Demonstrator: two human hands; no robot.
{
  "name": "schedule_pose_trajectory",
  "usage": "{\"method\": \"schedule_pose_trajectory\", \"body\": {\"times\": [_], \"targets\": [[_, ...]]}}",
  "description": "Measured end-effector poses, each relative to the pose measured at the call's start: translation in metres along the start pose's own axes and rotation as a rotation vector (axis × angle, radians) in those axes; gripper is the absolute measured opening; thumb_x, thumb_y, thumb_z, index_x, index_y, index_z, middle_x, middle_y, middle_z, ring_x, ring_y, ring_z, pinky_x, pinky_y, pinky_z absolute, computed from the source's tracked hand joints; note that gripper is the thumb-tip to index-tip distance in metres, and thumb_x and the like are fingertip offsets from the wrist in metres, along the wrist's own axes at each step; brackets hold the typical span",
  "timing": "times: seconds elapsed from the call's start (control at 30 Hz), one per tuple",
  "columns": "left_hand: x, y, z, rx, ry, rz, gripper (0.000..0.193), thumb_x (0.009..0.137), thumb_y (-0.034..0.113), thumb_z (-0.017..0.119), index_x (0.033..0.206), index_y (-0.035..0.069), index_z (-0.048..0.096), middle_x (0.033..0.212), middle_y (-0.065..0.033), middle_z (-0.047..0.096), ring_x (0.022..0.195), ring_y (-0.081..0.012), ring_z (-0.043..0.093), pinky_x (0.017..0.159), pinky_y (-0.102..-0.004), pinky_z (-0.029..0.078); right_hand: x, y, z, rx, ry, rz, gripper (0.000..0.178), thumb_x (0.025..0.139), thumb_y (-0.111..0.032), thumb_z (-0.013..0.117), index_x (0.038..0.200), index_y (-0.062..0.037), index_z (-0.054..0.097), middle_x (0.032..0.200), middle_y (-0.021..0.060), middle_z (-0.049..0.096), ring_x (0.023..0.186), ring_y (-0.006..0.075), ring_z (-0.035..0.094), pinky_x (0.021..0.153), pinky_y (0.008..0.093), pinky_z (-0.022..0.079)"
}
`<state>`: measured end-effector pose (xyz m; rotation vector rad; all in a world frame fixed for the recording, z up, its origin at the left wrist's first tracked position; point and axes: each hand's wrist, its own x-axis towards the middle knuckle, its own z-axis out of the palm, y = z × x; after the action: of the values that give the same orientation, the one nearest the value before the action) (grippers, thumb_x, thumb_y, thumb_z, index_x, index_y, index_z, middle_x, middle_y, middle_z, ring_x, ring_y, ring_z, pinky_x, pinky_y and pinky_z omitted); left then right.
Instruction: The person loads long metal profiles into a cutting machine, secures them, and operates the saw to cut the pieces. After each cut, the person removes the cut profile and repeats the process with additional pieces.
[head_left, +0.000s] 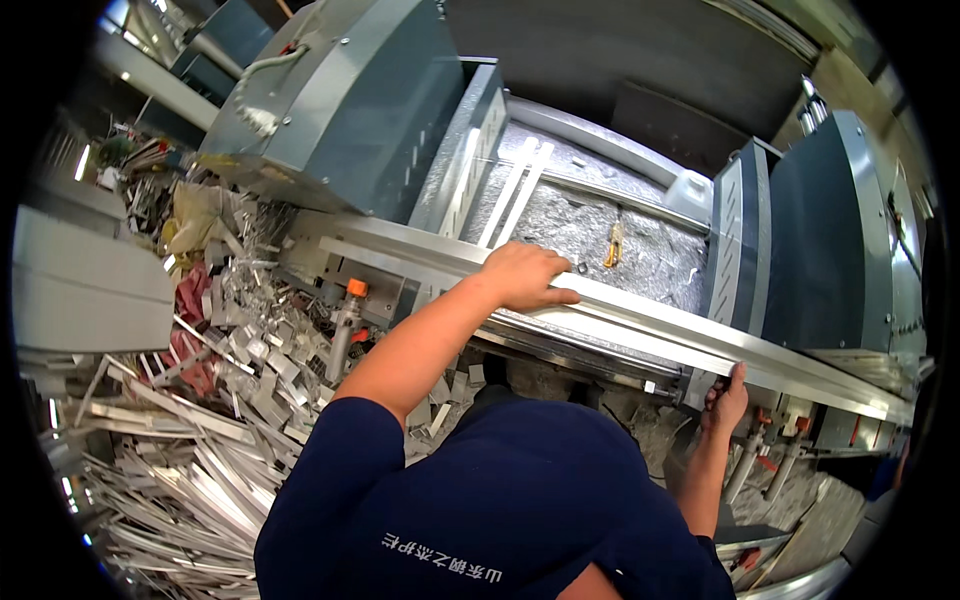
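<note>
A long silvery metal profile runs across in front of me, from the left machine housing to the far right. My left hand lies palm down on its upper face, with the thumb spread away from the fingers. Farther right, my right hand is closed at the profile's near edge, thumb up against it and fingers curled below. Those fingers are partly in shadow. Beyond the profile, two narrow white strips lie side by side on the chip-covered machine bed. A yellow-handled tool rests there too.
Grey-blue machine housings stand at left and right. A whitish plastic container sits at the back right of the bed. Orange-capped cylinders stand below the profile. Metal offcuts are heaped on the left floor.
</note>
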<state>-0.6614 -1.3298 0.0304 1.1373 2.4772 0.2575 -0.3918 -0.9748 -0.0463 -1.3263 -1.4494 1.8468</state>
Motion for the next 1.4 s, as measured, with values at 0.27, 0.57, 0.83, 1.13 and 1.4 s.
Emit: {"method": "schedule_pose_trajectory", "body": {"times": [0.27,0.57,0.83,1.13,1.4], "targets": [[0.000,0.007,-0.011,0.091,-0.105,-0.032,0.074,0.090,0.075,0.042,0.116,0.010,0.065,0.102,-0.0123,0.071,0.096,-0.0313,0.069,0.081,-0.0452,0.054,0.014,0.005,0.011,-0.057,0.055,-0.014,0.049,0.092,-0.051,0.066,0.070,-0.0095,0.050,0.055,0.0008,0.045,0.041,0.0117,0.044,0.036,0.0258,0.029],[-0.011,0.007,-0.011,0.115,-0.060,0.011,0.083,0.071,0.081,0.062,0.108,0.006,0.060,0.104,-0.0106,0.069,0.095,-0.0306,0.068,0.081,-0.0431,0.054,0.021,0.004,-0.002,-0.050,0.054,-0.051,0.050,0.092,-0.053,0.064,0.072,-0.0097,0.050,0.056,0.0014,0.046,0.043,0.0126,0.047,0.037,0.0258,0.032],[-0.007,0.007,-0.009,0.146,-0.028,0.101,0.093,0.071,0.080,0.063,0.126,0.005,0.055,0.108,-0.0112,0.068,0.097,-0.0305,0.068,0.084,-0.0425,0.054,0.017,0.007,-0.016,-0.341,-0.008,0.002,0.056,0.096,-0.057,0.053,0.075,-0.0051,0.054,0.055,0.0053,0.051,0.047,0.0187,0.057,0.039,0.0300,0.040],[-0.035,0.010,0.011,0.183,0.070,0.036,0.097,0.053,0.032,0.093,0.135,0.011,0.045,0.122,-0.0148,0.061,0.110,-0.0343,0.060,0.093,-0.0432,0.050,0.018,0.004,0.013,-0.491,-0.059,0.077,0.068,0.098,-0.059,0.048,0.104,0.0067,0.063,0.094,0.0223,0.068,0.086,0.0296,0.068,0.075,0.0456,0.054],[-0.009,0.005,-0.003,0.197,-0.053,0.058,0.088,0.056,0.033,0.090,0.131,0.009,0.050,0.111,-0.0140,0.065,0.100,-0.0345,0.064,0.086,-0.0434,0.053,-0.025,0.081,0.084,0.863,-0.467,0.304,0.051,0.090,-0.034,0.070,0.132,-0.0088,0.055,0.129,0.0065,0.063,0.124,0.0265,0.055,0.113,0.0441,0.036]]}}
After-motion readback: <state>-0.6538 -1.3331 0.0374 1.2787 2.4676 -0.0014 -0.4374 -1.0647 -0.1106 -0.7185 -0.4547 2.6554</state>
